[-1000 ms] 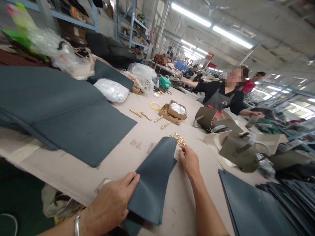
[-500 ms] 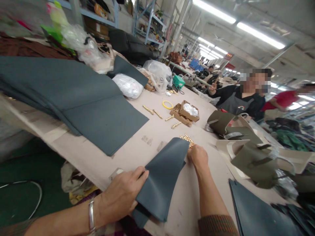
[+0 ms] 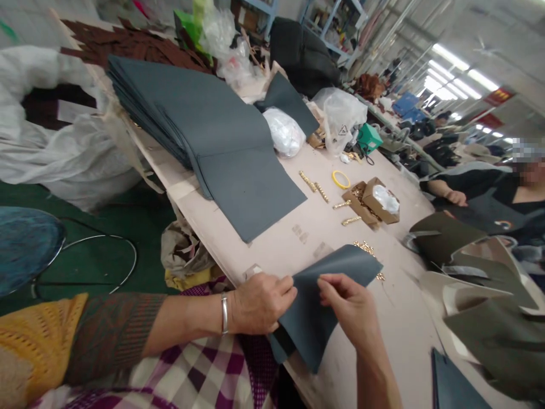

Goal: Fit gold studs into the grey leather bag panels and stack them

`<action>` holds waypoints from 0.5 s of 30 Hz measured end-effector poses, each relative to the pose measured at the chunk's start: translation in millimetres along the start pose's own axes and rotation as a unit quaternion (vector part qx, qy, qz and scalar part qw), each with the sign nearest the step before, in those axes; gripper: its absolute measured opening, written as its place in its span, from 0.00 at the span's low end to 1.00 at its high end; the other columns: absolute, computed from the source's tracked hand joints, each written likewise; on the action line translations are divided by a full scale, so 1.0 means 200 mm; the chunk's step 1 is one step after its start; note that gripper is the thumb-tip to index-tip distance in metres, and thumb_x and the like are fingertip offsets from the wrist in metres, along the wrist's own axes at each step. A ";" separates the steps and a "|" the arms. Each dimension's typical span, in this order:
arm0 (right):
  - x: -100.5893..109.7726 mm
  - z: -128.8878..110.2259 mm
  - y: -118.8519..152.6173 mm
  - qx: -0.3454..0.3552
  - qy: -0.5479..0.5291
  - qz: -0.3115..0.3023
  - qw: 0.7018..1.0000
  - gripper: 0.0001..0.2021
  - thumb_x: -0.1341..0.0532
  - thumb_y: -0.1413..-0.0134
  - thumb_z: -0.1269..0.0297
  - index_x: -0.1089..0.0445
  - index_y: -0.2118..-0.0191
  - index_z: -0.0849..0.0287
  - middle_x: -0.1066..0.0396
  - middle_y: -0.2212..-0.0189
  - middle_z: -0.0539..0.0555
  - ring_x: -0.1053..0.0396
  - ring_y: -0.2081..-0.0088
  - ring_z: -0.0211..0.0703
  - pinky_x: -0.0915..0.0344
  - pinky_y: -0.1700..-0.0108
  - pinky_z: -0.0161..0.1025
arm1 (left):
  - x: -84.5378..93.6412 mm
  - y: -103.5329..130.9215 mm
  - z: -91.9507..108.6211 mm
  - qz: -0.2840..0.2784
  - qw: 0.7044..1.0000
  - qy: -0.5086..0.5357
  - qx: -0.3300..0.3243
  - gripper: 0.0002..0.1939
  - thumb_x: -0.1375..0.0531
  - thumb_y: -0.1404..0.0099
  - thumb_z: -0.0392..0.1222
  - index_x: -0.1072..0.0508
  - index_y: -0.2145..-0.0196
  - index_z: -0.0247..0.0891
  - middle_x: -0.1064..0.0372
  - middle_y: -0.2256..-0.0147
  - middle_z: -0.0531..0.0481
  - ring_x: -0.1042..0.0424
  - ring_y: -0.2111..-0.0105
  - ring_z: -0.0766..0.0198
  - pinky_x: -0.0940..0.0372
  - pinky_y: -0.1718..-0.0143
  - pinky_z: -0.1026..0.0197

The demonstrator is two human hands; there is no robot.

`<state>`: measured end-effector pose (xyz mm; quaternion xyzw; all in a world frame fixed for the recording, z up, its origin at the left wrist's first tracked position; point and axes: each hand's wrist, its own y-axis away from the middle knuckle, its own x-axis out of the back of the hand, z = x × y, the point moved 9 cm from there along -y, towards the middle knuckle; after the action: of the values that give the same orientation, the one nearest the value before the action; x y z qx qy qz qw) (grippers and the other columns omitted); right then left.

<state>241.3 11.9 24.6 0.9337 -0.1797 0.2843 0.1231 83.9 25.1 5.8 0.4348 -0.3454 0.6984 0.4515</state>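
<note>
Just changed: R hand is back from the far-end hardware, now over the folded blue-grey leather-like panel. Means work is now at the panel face, w/ both hands close together; exact step unclear. View also swung L, so the shift of table items in frame isn't them moving.

L hand: thumb + fingers closed on panel's near-L edge, approx 9 o'clock of its middle, same grip as before. Wrist wears a plain silver-coloured metal bangle.

R hand: thumb + index drawn narrow, tips nearly meeting. Small piece between them? Can't tell. Tips sit approx 3 o'clock from L fingertips, a short gap between; panel lies directly below R tips. Contact w/ it: can't tell.

Panel itself: on pale, flat worktable, near end at table edge, far end curving up toward 2 o'clock. Loose small gold metal pieces just beyond that end, approx 2 o'clock of R tips, a few peeking past the edge.

Other refs from panel: large stacked blue-grey sheets at 10–11; yellow plastic-looking ring near 12; open brown cardboard box at 1.
</note>
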 end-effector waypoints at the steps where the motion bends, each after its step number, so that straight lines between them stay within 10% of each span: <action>1: -0.10 0.00 0.00 0.001 0.014 -0.042 0.999 0.14 0.37 0.50 0.53 0.25 0.66 0.60 0.28 0.77 0.51 0.32 0.77 0.39 0.32 0.73 0.36 | 0.00 0.00 0.00 0.001 1.000 -0.003 -0.003 0.23 0.42 0.47 0.37 0.36 0.52 0.34 0.33 0.58 0.41 0.30 0.64 0.52 0.32 0.65 0.51; 5: -0.31 0.00 -0.02 0.017 0.082 -0.139 0.987 0.11 0.40 0.47 0.57 0.25 0.68 0.59 0.29 0.78 0.50 0.33 0.77 0.39 0.35 0.73 0.35 | -0.02 0.01 -0.01 0.003 1.000 -0.012 -0.011 0.17 0.42 0.46 0.38 0.33 0.57 0.33 0.32 0.60 0.42 0.30 0.66 0.53 0.32 0.68 0.51; 15: -0.33 -0.17 -0.03 0.034 0.139 -0.167 0.976 0.06 0.39 0.52 0.70 0.23 0.72 0.59 0.27 0.78 0.48 0.31 0.74 0.36 0.40 0.73 0.29 | 0.00 0.06 -0.04 0.075 0.997 0.023 0.025 0.28 0.49 0.49 0.26 0.30 0.50 0.35 0.26 0.56 0.42 0.26 0.59 0.49 0.32 0.59 0.48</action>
<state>175.6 46.3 14.0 0.9056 0.0075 0.3925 0.1608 71.2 27.9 0.7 0.4022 -0.3491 0.7486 0.3950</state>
